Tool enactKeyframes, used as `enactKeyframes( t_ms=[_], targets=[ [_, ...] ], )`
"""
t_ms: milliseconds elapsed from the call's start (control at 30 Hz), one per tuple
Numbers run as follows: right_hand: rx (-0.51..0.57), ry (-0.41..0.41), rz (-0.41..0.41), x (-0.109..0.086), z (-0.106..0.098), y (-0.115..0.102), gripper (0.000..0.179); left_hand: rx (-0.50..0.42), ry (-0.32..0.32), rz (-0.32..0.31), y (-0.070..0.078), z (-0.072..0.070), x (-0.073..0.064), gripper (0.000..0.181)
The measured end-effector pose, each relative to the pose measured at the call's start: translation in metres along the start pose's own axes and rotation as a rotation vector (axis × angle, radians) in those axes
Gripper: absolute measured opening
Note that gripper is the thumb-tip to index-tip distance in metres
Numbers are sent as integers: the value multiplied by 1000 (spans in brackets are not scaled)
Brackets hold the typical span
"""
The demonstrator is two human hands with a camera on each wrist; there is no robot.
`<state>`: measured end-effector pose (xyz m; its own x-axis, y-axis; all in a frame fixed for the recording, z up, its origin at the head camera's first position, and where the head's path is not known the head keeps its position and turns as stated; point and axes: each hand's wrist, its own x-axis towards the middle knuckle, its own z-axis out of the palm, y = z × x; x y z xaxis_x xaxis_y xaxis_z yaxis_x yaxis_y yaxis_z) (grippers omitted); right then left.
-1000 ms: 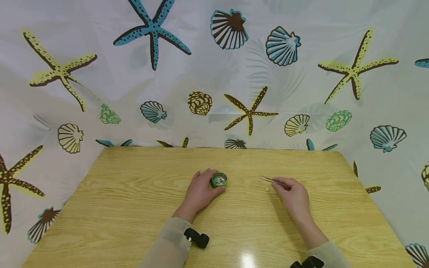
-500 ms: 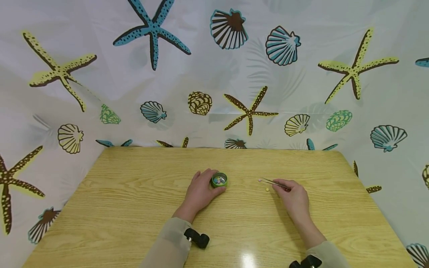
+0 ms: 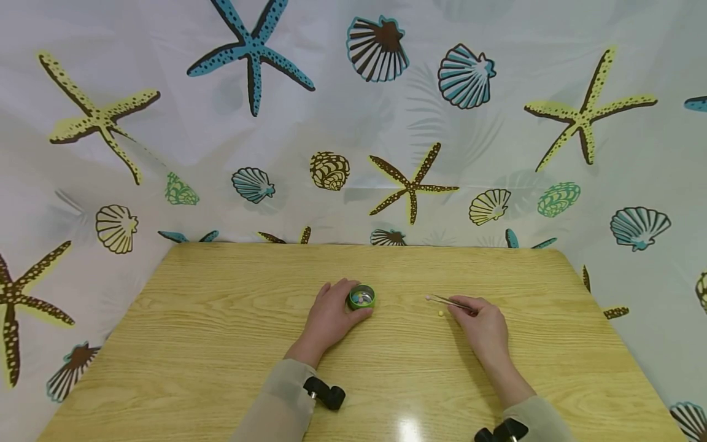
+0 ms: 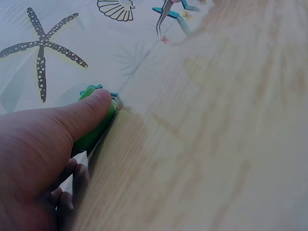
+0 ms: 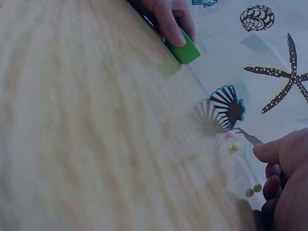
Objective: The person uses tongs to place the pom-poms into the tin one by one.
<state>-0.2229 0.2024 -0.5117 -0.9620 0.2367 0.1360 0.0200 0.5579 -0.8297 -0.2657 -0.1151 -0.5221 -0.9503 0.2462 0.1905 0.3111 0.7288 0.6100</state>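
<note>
My left hand [image 3: 331,316] grips a small round green tin [image 3: 361,306], thumb on the near side and fingers round the far side. Several small coloured balls [image 3: 359,299] lie inside it. To the right, my right hand [image 3: 483,322] pinches a pair of metal tweezers [image 3: 452,301] between thumb and fingers, tips pointing left. A pink ball [image 5: 230,134] is right at the tweezer tips, close over the table. Just nearer to me lies a yellow ball [image 3: 440,313]. In the right wrist view, another yellowish ball [image 5: 257,187] shows beside the curled fingers; the head view hides it.
Both hands work over a wood-grain table [image 3: 221,344]. Behind it and along its sides hangs a pale cloth [image 3: 309,123] printed with starfish and shells. Black wrist mounts [image 3: 324,393] sit on the sleeves.
The tweezers have swung slightly downward, their tips coming from just above the pink ball onto it. The left hand and the tin have stayed in place.
</note>
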Motion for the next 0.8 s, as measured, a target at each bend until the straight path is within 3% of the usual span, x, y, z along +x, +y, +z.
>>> enactKeyframes(
  t_ms=[800],
  targets=[
    [-43,-5,21,0,2,3,20,-12,4,3,0,0,0,61]
  ],
)
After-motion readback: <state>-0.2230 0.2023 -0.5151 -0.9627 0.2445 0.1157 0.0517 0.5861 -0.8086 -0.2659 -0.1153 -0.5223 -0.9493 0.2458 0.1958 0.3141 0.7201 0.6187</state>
